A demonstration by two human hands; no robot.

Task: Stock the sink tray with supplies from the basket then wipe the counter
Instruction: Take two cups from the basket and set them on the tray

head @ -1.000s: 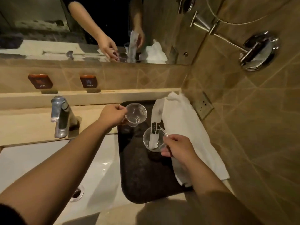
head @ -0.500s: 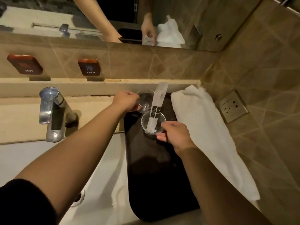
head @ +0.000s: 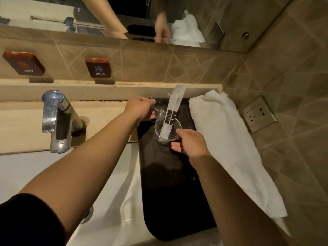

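Note:
A long black tray [head: 170, 192] lies on the counter to the right of the sink. At its far end stand two clear plastic cups. My left hand [head: 140, 108] grips the far cup [head: 159, 102], which sits upright at the tray's back edge. My right hand [head: 190, 143] holds the near cup [head: 167, 130] by its rim. A white sachet with a black label [head: 173, 110] stands tilted inside the near cup and leans over the far one. The basket is not in view.
A folded white towel [head: 229, 142] lies along the tray's right side against the tiled wall. A wall socket [head: 259, 114] sits just beyond it. The chrome tap [head: 55, 119] and white basin [head: 110, 210] are to the left. A mirror runs above the ledge.
Both hands carried the cups toward the tray's far end. The left cup came down from the air and now stands at the back edge. The camera tilted downward.

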